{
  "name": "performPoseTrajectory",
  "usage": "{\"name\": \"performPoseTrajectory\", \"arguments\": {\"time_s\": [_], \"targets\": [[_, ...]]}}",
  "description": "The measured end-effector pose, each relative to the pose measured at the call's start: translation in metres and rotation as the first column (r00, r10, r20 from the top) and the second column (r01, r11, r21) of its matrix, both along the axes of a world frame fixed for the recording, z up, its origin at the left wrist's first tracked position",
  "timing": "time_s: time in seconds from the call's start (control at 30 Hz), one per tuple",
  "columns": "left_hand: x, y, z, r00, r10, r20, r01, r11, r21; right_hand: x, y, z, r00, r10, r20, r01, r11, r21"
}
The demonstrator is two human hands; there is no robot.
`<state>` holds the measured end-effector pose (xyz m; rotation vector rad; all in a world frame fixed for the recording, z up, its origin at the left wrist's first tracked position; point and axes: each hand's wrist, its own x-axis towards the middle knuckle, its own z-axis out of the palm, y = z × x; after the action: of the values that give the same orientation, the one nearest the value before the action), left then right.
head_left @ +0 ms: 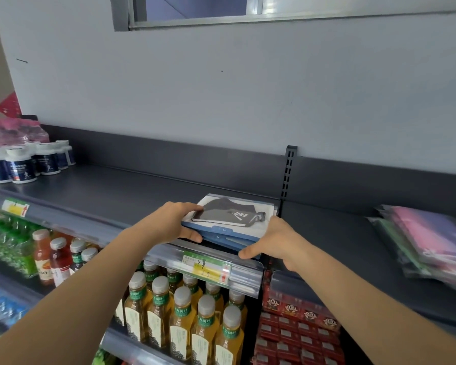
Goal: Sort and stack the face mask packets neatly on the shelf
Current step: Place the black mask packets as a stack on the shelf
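Matt metal shelf (142, 185), glossy plastic pkts (229, 217) (film)

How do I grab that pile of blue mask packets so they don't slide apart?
Probably by its two side edges, one hand from each side, as the left hand and right hand do. The stack of face mask packets lies flat on the shelf, with lower packets poking out unevenly.

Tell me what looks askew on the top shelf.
The blue mask packets, gripped by the left hand and the right hand, are fanned, the lower ones jutting forward past the top one. At far right, the coloured packets lie in a slanted, slumping pile.
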<state>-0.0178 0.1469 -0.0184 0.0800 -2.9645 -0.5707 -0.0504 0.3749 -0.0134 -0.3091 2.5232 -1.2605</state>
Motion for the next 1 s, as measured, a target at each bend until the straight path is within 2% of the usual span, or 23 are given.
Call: {"name": "performPoseTrajectory", "arguments": {"time_s": [0.3,0.47,0.53,0.63,0.77,0.87,0.93,1.0], "targets": [[-0.014,0.001,-0.012,0.999,0.041,-0.009,-0.041,0.999,-0.012,-0.004,-0.003,-0.004,0.999,-0.039,0.008,0.039,0.999,-0.026],[-0.013,-0.003,-0.01,0.999,0.036,0.019,-0.035,0.999,-0.027,-0.006,0.005,0.001,0.993,0.002,0.114,0.025,0.972,-0.235],[-0.012,0.001,-0.003,0.999,0.017,0.046,-0.016,0.999,-0.036,-0.001,0.018,0.012,0.994,-0.005,0.112,0.04,0.947,-0.319],[-0.012,0.025,0.016,0.997,-0.058,-0.042,0.054,0.995,-0.081,0.003,0.045,0.026,0.999,-0.026,0.045,0.041,0.924,-0.38],[-0.017,0.094,0.034,0.936,-0.305,-0.178,0.297,0.952,-0.07,0.009,0.073,0.027,0.996,-0.086,-0.036,0.065,0.913,-0.402],[-0.029,0.139,0.033,0.878,-0.471,-0.088,0.45,0.873,-0.187,0.017,0.106,0.023,0.976,-0.19,-0.109,0.139,0.921,-0.363],[-0.037,0.153,0.036,0.88,-0.472,0.049,0.463,0.832,-0.304,0.021,0.134,0.022,0.95,-0.267,-0.16,0.2,0.918,-0.342],[-0.042,0.158,0.043,0.888,-0.444,0.12,0.456,0.821,-0.344,0.025,0.167,0.022,0.908,-0.348,-0.235,0.273,0.914,-0.301]]}}
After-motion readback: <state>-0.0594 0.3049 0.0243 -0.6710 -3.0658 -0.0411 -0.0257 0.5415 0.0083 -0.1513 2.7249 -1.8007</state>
